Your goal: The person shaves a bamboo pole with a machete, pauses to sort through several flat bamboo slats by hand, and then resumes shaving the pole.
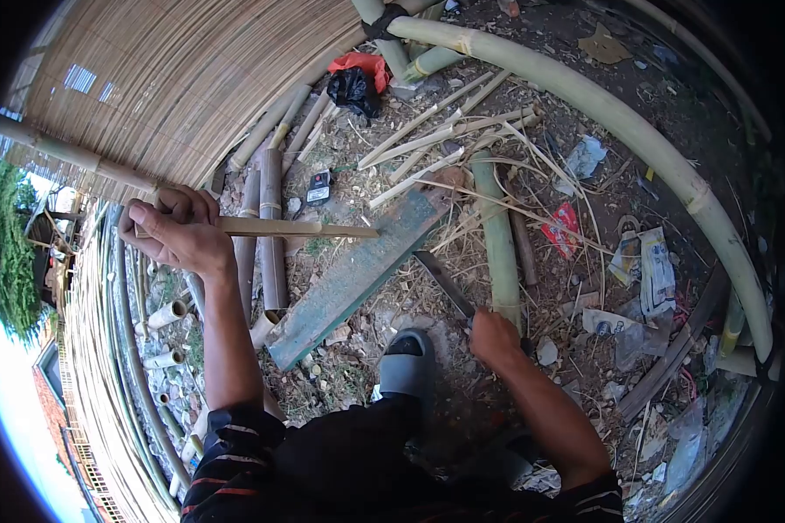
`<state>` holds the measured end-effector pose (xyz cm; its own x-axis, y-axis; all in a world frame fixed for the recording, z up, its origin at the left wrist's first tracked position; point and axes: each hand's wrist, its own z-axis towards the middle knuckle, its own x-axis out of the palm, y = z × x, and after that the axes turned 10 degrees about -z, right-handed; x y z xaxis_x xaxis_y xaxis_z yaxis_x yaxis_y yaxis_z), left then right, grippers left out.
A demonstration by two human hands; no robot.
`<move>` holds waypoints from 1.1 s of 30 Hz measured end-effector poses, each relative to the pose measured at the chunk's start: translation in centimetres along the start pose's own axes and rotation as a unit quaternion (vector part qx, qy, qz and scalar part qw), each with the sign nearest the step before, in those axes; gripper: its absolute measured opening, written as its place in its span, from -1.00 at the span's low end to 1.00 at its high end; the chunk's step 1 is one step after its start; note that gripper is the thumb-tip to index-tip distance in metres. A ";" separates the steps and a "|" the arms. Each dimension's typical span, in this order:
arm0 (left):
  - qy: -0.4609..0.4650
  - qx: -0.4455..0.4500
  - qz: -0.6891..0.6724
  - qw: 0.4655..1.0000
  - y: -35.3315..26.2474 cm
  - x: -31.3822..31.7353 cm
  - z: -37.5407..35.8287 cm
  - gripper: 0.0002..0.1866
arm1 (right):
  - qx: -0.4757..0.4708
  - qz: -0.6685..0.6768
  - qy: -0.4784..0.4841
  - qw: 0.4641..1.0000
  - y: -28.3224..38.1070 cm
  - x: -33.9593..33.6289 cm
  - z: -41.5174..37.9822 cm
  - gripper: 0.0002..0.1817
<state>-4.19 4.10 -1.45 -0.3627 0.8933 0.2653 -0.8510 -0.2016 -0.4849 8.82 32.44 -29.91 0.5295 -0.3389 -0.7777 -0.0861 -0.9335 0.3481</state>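
My left hand (179, 228) is closed round one end of a flat bamboo strip (279, 227), whose other end reaches over a worn green wooden plank (358, 266) on the ground. In my right hand (494, 338), lower and to the right, is the handle of a long-bladed knife (445, 285). The blade points up and to the left, its tip near the plank's right edge and apart from the strip. A thick green bamboo piece (498, 235) lies just beyond my right hand.
Split bamboo strips (449, 132) and shavings litter the ground. A black bag (353, 91) lies at the top, near a small dark box (319, 187). A curved bamboo pole (576, 87) arches across the right. Bamboo screening (166, 78) stands upper left. A grey slipper (407, 370) is below the plank.
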 end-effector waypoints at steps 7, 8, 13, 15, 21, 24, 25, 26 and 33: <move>-0.003 -0.014 0.009 1.000 -0.3 0.2 0.0 -0.70 | 0.011 -0.002 0.012 1.000 0.1 -0.4 0.1 -0.69; -0.006 -0.017 0.007 1.000 -0.4 0.2 -0.1 -0.70 | 0.012 0.003 0.008 1.000 0.2 -0.5 0.0 -0.68; -0.005 -0.011 0.008 1.000 -0.7 -0.2 -0.5 -0.65 | 0.014 -0.005 0.024 1.000 0.1 -0.5 0.3 -0.67; 0.006 -0.006 0.008 1.000 -0.6 -0.7 -0.5 -0.63 | 0.010 -0.008 0.027 1.000 0.1 -0.5 0.1 -0.67; 0.030 -0.010 -0.004 1.000 -1.0 -0.9 -0.6 -0.61 | 0.024 -0.005 0.020 1.000 0.1 0.0 0.3 -0.65; 0.042 -0.036 -0.049 0.997 -1.6 -1.3 -1.1 -0.58 | 0.017 -0.002 0.033 0.999 0.3 -1.2 -0.3 -0.73; 0.049 -0.037 -0.052 0.997 -2.0 -1.4 -1.5 -0.55 | 0.003 0.004 0.038 0.999 0.2 -1.8 -0.6 -0.67; 0.056 -0.040 -0.055 0.996 -2.4 -1.6 -1.9 -0.52 | -0.010 0.011 0.045 0.999 0.1 -2.0 -0.7 -0.59; 0.085 0.008 -0.053 0.995 -3.7 -1.8 -2.2 -0.38 | 0.014 0.207 0.007 0.978 0.8 -1.7 -1.8 -0.35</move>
<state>0.45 4.09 -1.92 -0.2020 0.9647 0.1690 -0.8875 -0.1074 -0.4482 9.34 32.44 -27.38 0.4561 -0.6876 -0.5649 -0.3193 -0.7190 0.6174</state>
